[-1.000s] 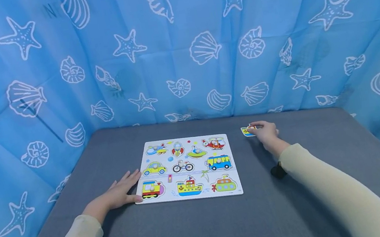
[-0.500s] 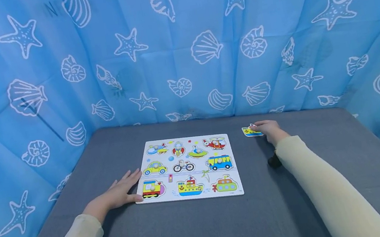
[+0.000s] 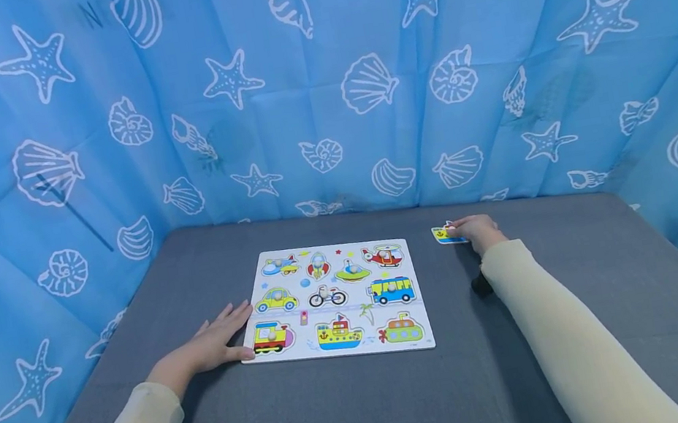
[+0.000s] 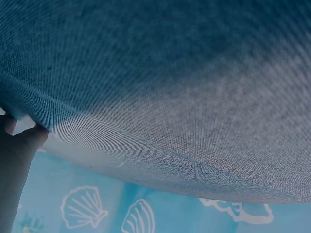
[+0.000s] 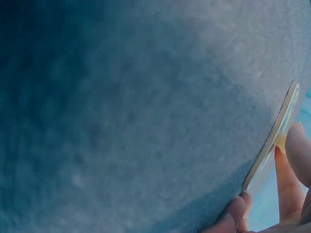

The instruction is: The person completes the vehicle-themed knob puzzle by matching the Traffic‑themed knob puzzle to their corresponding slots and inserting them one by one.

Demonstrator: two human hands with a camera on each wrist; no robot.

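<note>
On the grey table lies a white wooden puzzle board [image 3: 355, 316] with vehicle pictures. My left hand [image 3: 210, 344] rests at the board's left edge, fingers extended, with the thumb by the train piece [image 3: 271, 337]. To the right of the board, my right hand [image 3: 477, 231] pinches a boat puzzle piece [image 3: 443, 235] by its knob. In the right wrist view, thumb and finger meet at the yellow knob [image 5: 281, 141]; the piece's lower side is at the cloth. My fingers cover the boat's right part in the head view. A boat picture [image 3: 339, 332] also shows on the board.
A blue shell-patterned curtain [image 3: 323, 110] hangs behind the table and along its sides. The grey cloth [image 3: 384, 411] covers the tabletop. A small black object [image 3: 481, 285], partly hidden, shows under the right wrist.
My right hand and the boat piece have shifted very slightly to the right, and the piece looks flatter. The right forearm has swung leftward. My left hand stays in place.
</note>
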